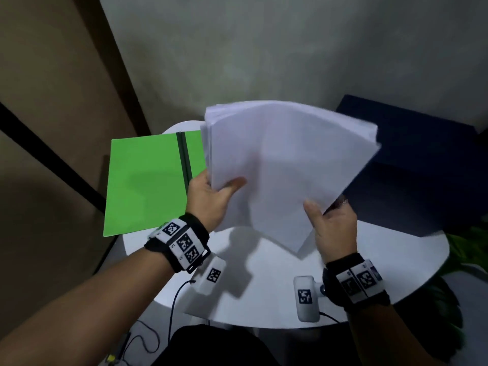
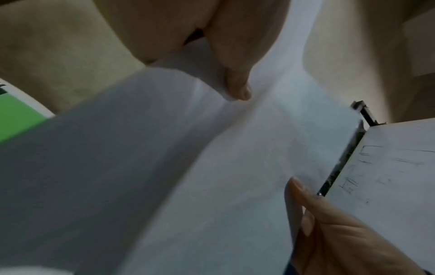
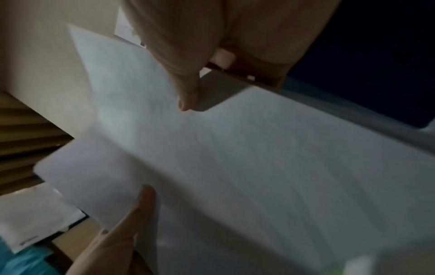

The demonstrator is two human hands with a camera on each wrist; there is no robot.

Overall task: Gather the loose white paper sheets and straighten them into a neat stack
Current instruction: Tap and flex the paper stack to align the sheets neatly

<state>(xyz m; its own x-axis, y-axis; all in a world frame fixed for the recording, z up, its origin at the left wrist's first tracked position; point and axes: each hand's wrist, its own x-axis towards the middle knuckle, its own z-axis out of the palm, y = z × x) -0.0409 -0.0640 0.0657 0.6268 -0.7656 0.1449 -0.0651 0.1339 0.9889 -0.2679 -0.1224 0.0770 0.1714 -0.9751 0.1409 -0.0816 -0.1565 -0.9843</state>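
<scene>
White paper sheets are gathered mid-frame, both grips, left hand and right hand, pinching them; edges remain fanned, squaring left.

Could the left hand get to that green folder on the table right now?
Probably not at once: the left hand grips the paper sheets. The green folder lies uncovered just beside it, so only the full grip hinders.
</scene>
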